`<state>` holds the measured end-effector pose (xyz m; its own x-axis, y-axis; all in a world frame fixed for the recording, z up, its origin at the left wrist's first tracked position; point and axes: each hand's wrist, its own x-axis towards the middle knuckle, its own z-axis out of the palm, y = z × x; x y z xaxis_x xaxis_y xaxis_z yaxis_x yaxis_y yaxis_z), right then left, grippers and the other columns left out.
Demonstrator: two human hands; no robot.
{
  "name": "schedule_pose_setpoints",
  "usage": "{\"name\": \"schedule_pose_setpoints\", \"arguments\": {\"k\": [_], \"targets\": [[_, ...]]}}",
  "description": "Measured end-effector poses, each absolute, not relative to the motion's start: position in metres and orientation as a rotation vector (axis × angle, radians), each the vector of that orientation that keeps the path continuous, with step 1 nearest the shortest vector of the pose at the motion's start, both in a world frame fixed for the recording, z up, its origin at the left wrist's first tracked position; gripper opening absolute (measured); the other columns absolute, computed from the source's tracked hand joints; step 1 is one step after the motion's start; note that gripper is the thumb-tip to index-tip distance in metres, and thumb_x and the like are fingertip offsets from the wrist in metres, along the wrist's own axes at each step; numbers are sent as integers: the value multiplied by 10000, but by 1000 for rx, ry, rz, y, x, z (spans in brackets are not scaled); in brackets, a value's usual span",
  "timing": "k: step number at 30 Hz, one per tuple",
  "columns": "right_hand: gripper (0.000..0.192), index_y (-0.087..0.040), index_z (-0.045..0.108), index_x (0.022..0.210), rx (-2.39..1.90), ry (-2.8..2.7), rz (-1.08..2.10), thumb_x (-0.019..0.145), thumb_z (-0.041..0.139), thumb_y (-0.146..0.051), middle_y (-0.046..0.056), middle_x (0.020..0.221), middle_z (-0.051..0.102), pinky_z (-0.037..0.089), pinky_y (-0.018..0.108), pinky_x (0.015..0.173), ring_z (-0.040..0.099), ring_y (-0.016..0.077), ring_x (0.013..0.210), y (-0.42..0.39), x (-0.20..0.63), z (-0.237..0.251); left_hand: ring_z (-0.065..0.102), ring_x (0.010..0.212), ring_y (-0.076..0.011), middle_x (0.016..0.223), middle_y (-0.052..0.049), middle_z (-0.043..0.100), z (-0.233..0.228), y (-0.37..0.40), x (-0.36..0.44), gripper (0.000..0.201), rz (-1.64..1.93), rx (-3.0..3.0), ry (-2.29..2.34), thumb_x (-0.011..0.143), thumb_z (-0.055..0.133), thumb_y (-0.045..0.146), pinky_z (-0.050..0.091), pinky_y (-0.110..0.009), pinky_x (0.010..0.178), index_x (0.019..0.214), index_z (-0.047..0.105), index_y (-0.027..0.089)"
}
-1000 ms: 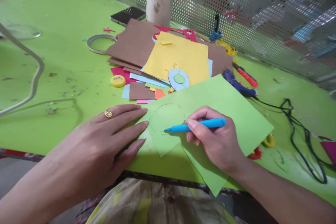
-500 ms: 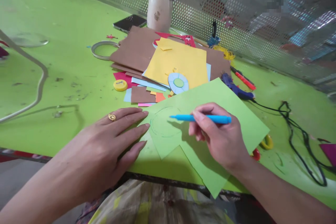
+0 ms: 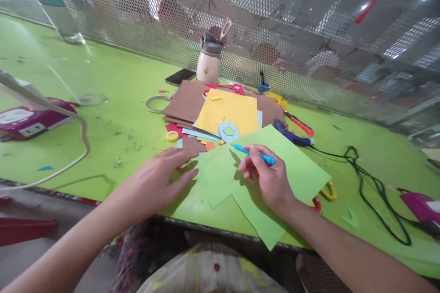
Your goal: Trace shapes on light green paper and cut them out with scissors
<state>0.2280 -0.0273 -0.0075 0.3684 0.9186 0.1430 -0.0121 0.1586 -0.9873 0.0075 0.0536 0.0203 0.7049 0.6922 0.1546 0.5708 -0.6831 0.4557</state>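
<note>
My right hand [image 3: 266, 176] holds a blue pen [image 3: 252, 153], its tip raised off the light green paper sheet [image 3: 295, 169] and pointing left toward the pile behind. A faint drawn circle [image 3: 213, 171] shows on the sheet. My left hand [image 3: 161, 178] lies flat with fingers spread, its fingertips at the sheet's left edge. The sheet hangs a little over the front edge of the green table [image 3: 113, 96].
Behind the sheet lies a pile of coloured paper: yellow [image 3: 228, 112], brown [image 3: 187, 98], a blue oval cutout [image 3: 228, 131]. Nearby are a yellow cap [image 3: 172, 136], tape ring [image 3: 154, 103], phone [image 3: 179, 76], white bottle [image 3: 208, 59], blue glue gun [image 3: 290, 132] with black cord [image 3: 364, 183], scissors handles [image 3: 326, 192], perforated metal screen [image 3: 275, 23].
The pen lifted off the drawn circle and swung up and away. The camera pulled back and tilted up, so more of the table and screen shows. The left hand stays on the sheet.
</note>
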Motion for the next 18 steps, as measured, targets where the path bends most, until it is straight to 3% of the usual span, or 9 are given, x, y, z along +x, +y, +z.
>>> {"name": "schedule_pose_setpoints", "arguments": {"k": [2, 11, 18], "targets": [[198, -191, 642, 933, -1202, -975, 831, 912, 550, -365, -28, 596, 633, 373, 218, 426, 515, 103, 464, -28, 228, -8, 667, 781, -234, 893, -75, 721, 26, 58, 16, 397, 375, 2474, 1066, 875, 444, 396, 505, -338, 689, 1180, 603, 198], [238, -202, 588, 1068, -1170, -975, 736, 940, 489, -376, 1, 681, 684, 411, 240, 442, 529, 115, 478, -29, 224, -6, 602, 637, -226, 684, -61, 692, 33, 78, 54, 283, 434, 2320, 1160, 781, 489, 380, 371, -285, 579, 791, 712, 207], [201, -198, 600, 1018, -1136, -969, 646, 923, 515, -352, -12, 656, 662, 440, 250, 471, 548, 120, 491, -29, 223, 1, 423, 455, -134, 453, 24, 490, 31, 94, 79, 235, 351, 2145, 1090, 672, 565, 334, 259, -252, 458, 481, 580, 199]]}}
